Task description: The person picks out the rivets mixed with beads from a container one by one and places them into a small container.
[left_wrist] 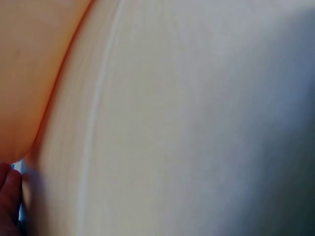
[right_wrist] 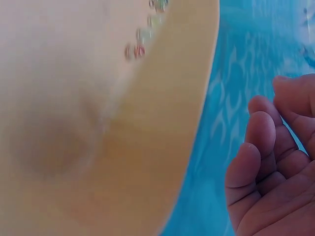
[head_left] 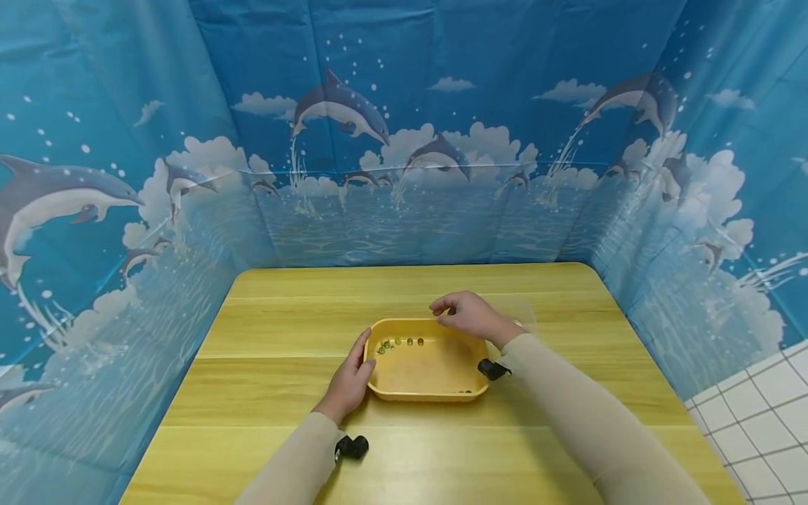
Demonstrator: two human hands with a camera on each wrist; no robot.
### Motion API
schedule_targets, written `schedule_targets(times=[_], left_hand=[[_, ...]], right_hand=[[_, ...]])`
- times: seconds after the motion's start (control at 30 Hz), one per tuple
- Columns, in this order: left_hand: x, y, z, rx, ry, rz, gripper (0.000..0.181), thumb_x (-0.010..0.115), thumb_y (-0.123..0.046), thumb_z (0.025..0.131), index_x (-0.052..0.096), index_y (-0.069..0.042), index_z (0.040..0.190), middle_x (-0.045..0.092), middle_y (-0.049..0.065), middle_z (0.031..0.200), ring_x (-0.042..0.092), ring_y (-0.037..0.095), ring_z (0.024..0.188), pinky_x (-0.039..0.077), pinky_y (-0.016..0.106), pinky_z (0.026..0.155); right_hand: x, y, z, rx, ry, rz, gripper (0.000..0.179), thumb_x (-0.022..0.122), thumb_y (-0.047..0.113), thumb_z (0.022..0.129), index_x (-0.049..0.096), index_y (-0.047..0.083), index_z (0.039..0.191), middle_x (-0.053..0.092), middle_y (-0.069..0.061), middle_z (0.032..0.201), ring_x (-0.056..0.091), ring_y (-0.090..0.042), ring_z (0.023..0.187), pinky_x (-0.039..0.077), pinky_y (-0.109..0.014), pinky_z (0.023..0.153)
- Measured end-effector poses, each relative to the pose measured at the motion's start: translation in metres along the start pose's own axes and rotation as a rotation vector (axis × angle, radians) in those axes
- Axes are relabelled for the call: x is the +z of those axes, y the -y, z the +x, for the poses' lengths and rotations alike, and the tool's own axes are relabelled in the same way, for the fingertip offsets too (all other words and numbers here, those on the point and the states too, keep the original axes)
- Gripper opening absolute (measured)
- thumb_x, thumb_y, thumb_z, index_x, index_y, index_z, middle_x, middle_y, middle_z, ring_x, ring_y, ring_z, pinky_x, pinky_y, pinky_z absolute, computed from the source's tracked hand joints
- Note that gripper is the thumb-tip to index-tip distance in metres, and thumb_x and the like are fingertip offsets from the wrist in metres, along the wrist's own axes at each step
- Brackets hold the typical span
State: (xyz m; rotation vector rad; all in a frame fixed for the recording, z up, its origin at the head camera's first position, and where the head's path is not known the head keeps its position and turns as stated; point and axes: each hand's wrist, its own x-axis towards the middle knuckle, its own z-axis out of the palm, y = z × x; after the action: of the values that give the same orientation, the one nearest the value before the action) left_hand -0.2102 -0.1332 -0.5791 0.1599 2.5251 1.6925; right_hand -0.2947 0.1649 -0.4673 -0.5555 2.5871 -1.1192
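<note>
The left hand (head_left: 348, 382) pinches the tray (head_left: 416, 368) on the counter (head_left: 252, 393), likely steadying its marbles (head_left: 409, 341), while the right hand (head_left: 470, 315), grip loose and seemingly empty, hovers near the tray's far side.

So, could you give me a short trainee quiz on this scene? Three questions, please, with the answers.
1. Multiple choice: Which hand grips the rim of the yellow tray?
A) left
B) right
C) neither
2. True or false: All the visible marbles lie together along the tray's near edge.
3. Short answer: Which animals are printed on the blue curtain?

Key:
1. A: the left hand has its thumb over the rim.
2. False: several lie toward the far left, with others by the near edge.
3. Dolphins.
</note>
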Motion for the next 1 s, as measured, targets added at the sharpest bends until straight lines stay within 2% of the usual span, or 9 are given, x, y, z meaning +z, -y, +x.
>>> schedule_targets(times=[0.27,0.47,0.53,0.7,0.77,0.9,1.0], left_hand=[[-0.001,-0.002,0.001,-0.002,0.002,0.024,0.061,0.043,-0.027,0.114,0.021,-0.041,0.168,0.029,0.005,0.174,0.03,0.03,0.16,0.027,0.053,0.129],[-0.002,-0.003,0.0,-0.01,0.011,0.038,0.059,0.041,-0.029,0.114,0.021,-0.041,0.168,0.029,0.007,0.174,0.029,0.032,0.16,0.026,0.055,0.129],[-0.002,-0.002,-0.001,-0.005,0.012,0.041,0.059,0.041,-0.029,0.114,0.021,-0.041,0.168,0.029,0.008,0.173,0.03,0.033,0.159,0.026,0.056,0.129],[-0.002,-0.001,-0.001,-0.003,0.026,0.032,0.058,0.038,-0.031,0.115,0.019,-0.042,0.168,0.026,0.006,0.174,0.029,0.031,0.16,0.026,0.055,0.13],[-0.003,-0.001,-0.001,-0.003,0.032,0.029,0.058,0.038,-0.031,0.115,0.018,-0.04,0.169,0.025,0.006,0.175,0.029,0.03,0.16,0.026,0.054,0.13],[-0.003,0.0,-0.001,0.0,0.031,0.039,0.058,0.038,-0.032,0.115,0.019,-0.036,0.17,0.024,0.007,0.175,0.027,0.031,0.16,0.025,0.055,0.13],[-0.004,0.0,-0.001,0.01,0.026,0.057,0.058,0.038,-0.033,0.115,0.02,-0.034,0.17,0.025,0.009,0.175,0.028,0.034,0.16,0.026,0.058,0.129]], right_hand=[[0.033,0.018,0.02,-0.034,0.059,-0.011,0.034,0.069,0.012,0.102,0.071,0.006,0.135,0.074,-0.008,0.127,0.07,-0.025,0.115,0.061,-0.042,0.096],[0.055,0.025,0.034,-0.04,0.114,-0.001,0.033,0.068,0.01,0.101,0.072,0.004,0.134,0.074,-0.012,0.129,0.074,-0.031,0.097,0.061,-0.033,0.076],[0.061,0.028,0.037,-0.043,0.129,-0.024,0.032,0.068,0.01,0.101,0.073,0.005,0.133,0.075,-0.011,0.128,0.074,-0.029,0.096,0.061,-0.031,0.074],[0.073,0.036,0.045,-0.065,0.158,-0.095,0.029,0.07,0.01,0.1,0.077,0.008,0.128,0.078,-0.004,0.12,0.071,-0.019,0.107,0.061,-0.034,0.088],[0.078,0.037,0.047,-0.077,0.177,-0.105,0.028,0.07,0.009,0.1,0.078,0.008,0.126,0.078,-0.003,0.117,0.071,-0.02,0.11,0.06,-0.037,0.093],[0.087,0.037,0.051,-0.084,0.226,-0.101,0.028,0.07,0.008,0.1,0.078,0.011,0.126,0.078,-0.002,0.115,0.07,-0.021,0.112,0.059,-0.041,0.097],[0.094,0.037,0.054,-0.087,0.261,-0.104,0.029,0.069,0.007,0.099,0.078,0.012,0.127,0.078,-0.001,0.117,0.069,-0.018,0.112,0.058,-0.04,0.099]])
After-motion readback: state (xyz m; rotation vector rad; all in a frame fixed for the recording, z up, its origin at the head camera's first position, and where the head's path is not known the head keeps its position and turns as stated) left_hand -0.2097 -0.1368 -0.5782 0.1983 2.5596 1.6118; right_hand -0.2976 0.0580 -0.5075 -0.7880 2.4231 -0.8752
